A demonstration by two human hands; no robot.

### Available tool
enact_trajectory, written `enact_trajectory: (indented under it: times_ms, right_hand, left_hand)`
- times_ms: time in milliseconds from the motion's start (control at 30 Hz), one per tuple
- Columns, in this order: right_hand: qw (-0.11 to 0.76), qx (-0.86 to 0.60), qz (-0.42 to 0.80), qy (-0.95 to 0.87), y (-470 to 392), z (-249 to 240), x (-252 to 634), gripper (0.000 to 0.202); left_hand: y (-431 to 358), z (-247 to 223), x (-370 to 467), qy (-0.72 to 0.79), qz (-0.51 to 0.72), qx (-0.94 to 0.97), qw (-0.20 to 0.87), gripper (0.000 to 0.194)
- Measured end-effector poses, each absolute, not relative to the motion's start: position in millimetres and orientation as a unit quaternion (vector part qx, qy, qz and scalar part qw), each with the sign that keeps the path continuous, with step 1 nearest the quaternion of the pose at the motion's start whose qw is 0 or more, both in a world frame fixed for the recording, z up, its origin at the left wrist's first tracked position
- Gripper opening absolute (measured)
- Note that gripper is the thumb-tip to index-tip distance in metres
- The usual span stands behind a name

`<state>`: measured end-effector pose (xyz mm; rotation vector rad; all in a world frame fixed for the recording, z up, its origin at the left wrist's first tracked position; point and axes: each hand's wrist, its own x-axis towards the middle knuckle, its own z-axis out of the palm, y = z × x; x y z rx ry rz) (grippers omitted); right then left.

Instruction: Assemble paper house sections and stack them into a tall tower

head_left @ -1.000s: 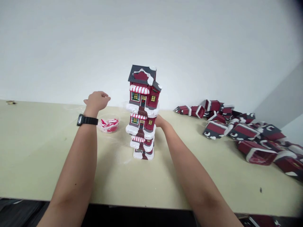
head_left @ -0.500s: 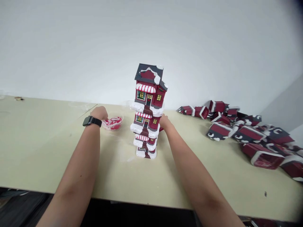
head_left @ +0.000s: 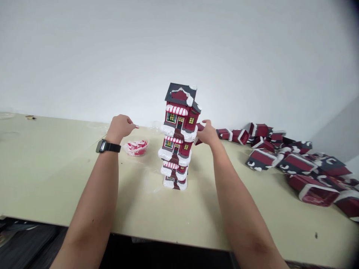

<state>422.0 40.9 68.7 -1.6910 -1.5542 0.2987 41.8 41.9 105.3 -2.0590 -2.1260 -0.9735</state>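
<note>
A stack of snowy maroon toy houses (head_left: pixel 179 144), with dark roofs and red-and-white striped awnings, stands upright in front of me. Behind its right side my right hand (head_left: pixel 208 132) grips another maroon house (head_left: pixel 199 127), which the stack mostly hides. My left hand (head_left: pixel 121 127), with a black watch on the wrist, is raised above a clear bowl (head_left: pixel 147 143). Its thumb and forefinger are pinched together; whatever they hold is too small to name. Red and white pieces (head_left: pixel 137 148) lie inside the bowl.
Many similar houses (head_left: pixel 297 160) lie on their sides in a heap along the table's right. Thin clear plastic (head_left: pixel 98 126) lies near the wall. A small yellowish-and-dark scrap (head_left: pixel 30 117) is at the far left. The pale table (head_left: pixel 168 216) ends at a front edge near me.
My left hand has lifted up out of the bowl, fingers pinched. My right hand has come up and right, bringing a house partly into sight behind the stack. The view has shifted slightly.
</note>
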Motion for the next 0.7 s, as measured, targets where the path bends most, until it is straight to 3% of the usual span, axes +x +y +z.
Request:
enact_trajectory:
  times_ms: [67, 233, 400, 567, 700]
  right_hand:
    - [0.457, -0.669, 0.121, -0.573, 24, 94, 429, 0.084]
    - [0.627, -0.568, 0.161, -0.508, -24, 121, 430, 0.079]
    - [0.727, -0.481, 0.254, -0.419, -80, 91, 425, 0.075]
    - [0.794, -0.429, 0.267, -0.338, -141, 53, 432, 0.039]
    - [0.787, -0.454, 0.276, -0.313, -167, 24, 426, 0.06]
  left_hand:
    - [9, 117, 57, -0.661, -0.362, -0.657, 0.01, 0.014]
    - [-74, 92, 68, -0.639, -0.386, -0.663, -0.052, 0.028]
    - [-132, 29, 44, -0.591, -0.411, -0.662, -0.207, 0.043]
    - [-175, -2, 33, -0.537, -0.492, -0.566, -0.387, 0.041]
    - [-186, 24, 46, -0.521, -0.515, -0.56, -0.387, 0.022]
